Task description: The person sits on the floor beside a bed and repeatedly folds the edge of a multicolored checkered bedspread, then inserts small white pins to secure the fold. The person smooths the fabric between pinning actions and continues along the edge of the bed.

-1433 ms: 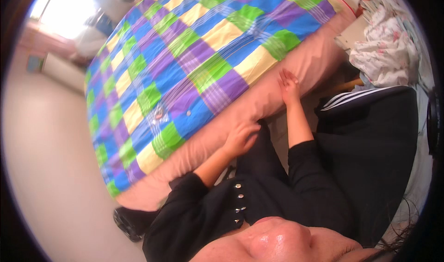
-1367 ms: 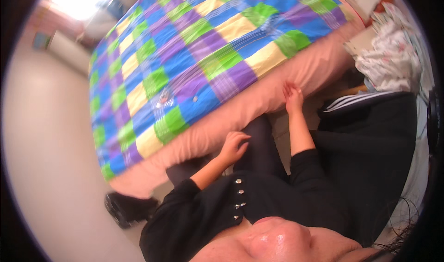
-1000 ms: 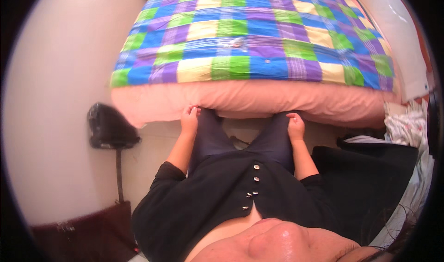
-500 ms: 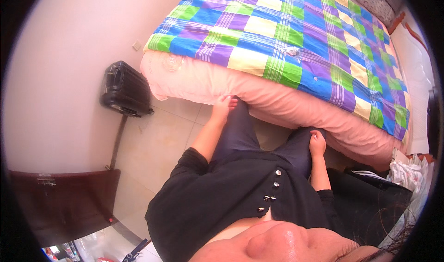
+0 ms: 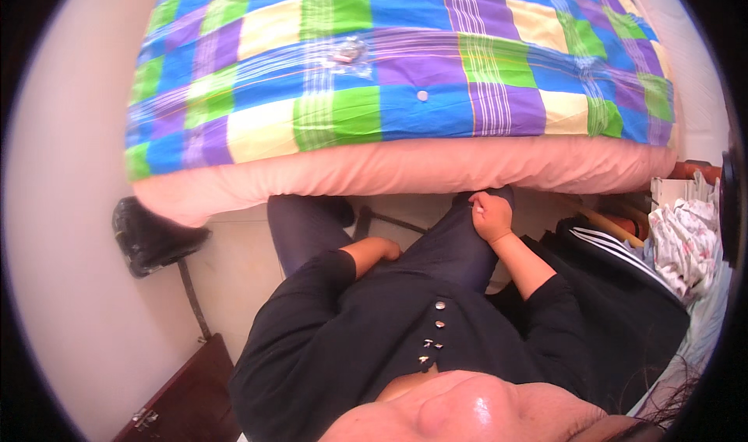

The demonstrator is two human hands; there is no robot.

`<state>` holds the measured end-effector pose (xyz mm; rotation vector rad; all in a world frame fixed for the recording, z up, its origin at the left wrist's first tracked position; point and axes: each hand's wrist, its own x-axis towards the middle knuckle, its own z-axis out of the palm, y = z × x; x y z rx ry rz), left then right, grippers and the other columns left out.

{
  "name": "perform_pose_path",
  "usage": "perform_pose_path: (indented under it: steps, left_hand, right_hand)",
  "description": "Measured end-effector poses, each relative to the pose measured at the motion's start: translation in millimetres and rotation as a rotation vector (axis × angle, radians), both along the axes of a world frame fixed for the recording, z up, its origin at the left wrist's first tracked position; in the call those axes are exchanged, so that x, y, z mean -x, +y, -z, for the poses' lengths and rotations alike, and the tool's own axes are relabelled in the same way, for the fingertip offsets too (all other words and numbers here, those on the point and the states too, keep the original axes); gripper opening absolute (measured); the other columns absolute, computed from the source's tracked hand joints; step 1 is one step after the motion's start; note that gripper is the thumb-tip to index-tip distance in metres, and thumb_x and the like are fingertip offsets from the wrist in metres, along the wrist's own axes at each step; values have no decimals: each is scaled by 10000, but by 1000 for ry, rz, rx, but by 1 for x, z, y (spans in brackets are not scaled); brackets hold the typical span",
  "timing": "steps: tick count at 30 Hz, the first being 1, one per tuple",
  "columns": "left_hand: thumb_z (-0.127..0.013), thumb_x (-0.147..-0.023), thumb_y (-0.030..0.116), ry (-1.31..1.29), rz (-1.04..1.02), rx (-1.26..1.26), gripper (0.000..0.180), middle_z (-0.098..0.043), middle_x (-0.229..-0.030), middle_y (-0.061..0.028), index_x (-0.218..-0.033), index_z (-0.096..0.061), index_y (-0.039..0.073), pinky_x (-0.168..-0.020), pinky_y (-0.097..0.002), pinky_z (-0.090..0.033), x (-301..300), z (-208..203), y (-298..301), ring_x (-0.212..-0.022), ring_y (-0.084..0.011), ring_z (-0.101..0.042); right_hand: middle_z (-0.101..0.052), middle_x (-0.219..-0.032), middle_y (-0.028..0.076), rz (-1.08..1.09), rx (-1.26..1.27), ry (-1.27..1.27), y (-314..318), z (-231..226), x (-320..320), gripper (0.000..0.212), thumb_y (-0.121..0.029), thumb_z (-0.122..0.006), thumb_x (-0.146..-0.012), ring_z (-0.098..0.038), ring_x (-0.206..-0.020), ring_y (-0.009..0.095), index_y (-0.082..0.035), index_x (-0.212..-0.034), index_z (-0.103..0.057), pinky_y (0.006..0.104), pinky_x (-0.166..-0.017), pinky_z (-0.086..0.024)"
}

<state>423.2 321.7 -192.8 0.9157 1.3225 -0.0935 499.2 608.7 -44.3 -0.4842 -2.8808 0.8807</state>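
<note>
My left hand (image 5: 379,249) rests on my dark trousers (image 5: 444,247) at the inner thigh, fingers drawn in, with nothing visible in it. Over my right knee, close to the pink sheet (image 5: 397,165) at the bed's edge, my right hand (image 5: 491,217) is curled into a loose fist. Its palm side is partly hidden; no object shows in it. Ahead of both hands spreads a checked bedcover (image 5: 421,60) in blue, green, purple and cream. A small clear plastic packet (image 5: 348,51) and a small round pale disc (image 5: 422,96) lie on it.
At the left, a black suitcase (image 5: 152,239) stands by the wall. A dark red-brown wooden panel (image 5: 187,395) is at lower left. Black cloth with white stripes (image 5: 615,255) lies to my right, beside a heap of flowered cloth (image 5: 686,239).
My view has swung right, so the bed now lies straight across ahead. My left hand has drawn back from the bed's edge onto my thigh. My right hand stays at my knee.
</note>
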Motion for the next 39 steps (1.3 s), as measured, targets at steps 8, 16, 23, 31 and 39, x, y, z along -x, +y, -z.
perform_pose_path:
  steps: [8,16,23,31,39]
  left_hand:
    - [-556,-889,507,107,-136,71,572,-627,-1262,-205,-1152,-686,15,-1022,-481,-424,-56,-13,106,-1184,-386,-586]
    - [-596,-839,388,-130,89,-269,450,-685,-1121,-224,-1061,-724,19,-919,-435,-486,-63,51,201,-1036,-347,-663]
    - [-589,-962,247,-44,-1052,-579,267,-677,-980,-62,-1104,-658,32,-830,-325,-506,0,-71,189,-910,-173,-630]
    - [-556,-987,217,-139,-1590,-655,222,-677,-997,-51,-1116,-641,57,-778,-278,-478,15,-165,98,-879,-118,-599]
    - [-548,-985,226,-1,-1923,-512,217,-678,-959,-39,-1097,-641,65,-739,-254,-478,12,-176,24,-812,-110,-598]
  right_hand:
    - [-630,-720,114,29,-156,-295,98,-18,-44,68,-163,-572,-747,-615,-730,356,-129,-783,-620,483,-689,-460]
    - [-647,-745,150,11,-288,-176,199,-28,-67,97,-181,-570,-763,-624,-759,378,-112,-791,-632,499,-705,-483]
    - [-652,-742,163,148,-206,50,170,-26,-81,113,-186,-574,-768,-638,-741,377,-118,-790,-662,490,-690,-497]
    - [-704,-961,144,532,75,343,159,24,-81,242,-171,-483,-885,-675,-888,322,-89,-971,-694,420,-797,-518]
    - [-612,-943,21,875,660,644,296,27,-82,205,-99,-487,-960,-563,-729,112,-95,-1130,-602,241,-634,-476]
